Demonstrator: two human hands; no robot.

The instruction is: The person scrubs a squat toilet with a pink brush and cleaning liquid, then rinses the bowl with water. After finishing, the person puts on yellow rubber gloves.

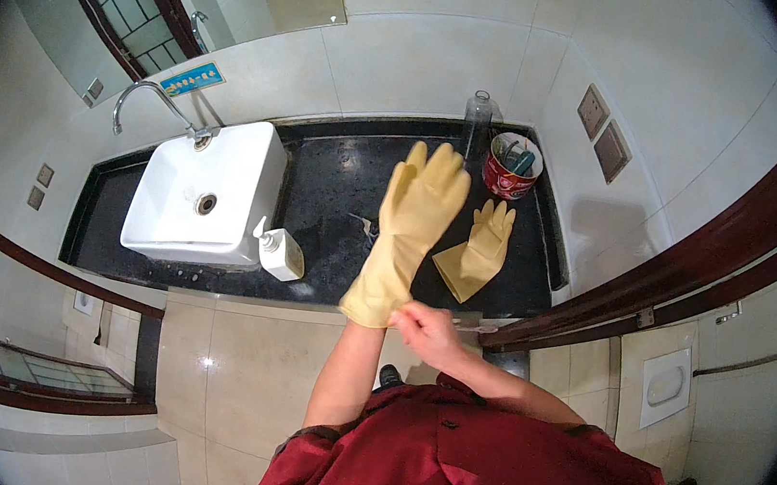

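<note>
My left hand point(422, 207) is inside a pale yellow rubber glove and held out over the black countertop point(333, 192), its fingers a little apart. The glove's cuff point(374, 299) reaches past the wrist onto the forearm. At the right side of that cuff, my bare right hand point(429, 335) pinches the edge between thumb and fingers. A second yellow rubber glove point(486, 247) lies flat on the counter to the right, apart from both hands. Partly hidden behind my gloved hand is a small dark item point(367, 229) that I cannot identify.
A white basin point(203, 183) with a curved metal faucet point(159, 94) stands at left. Beside it is a pump bottle point(281, 255). A clear bottle point(477, 126) and a red-and-white tub point(510, 174) holding assorted items stand at back right. A dark wooden frame point(646, 274) borders the right.
</note>
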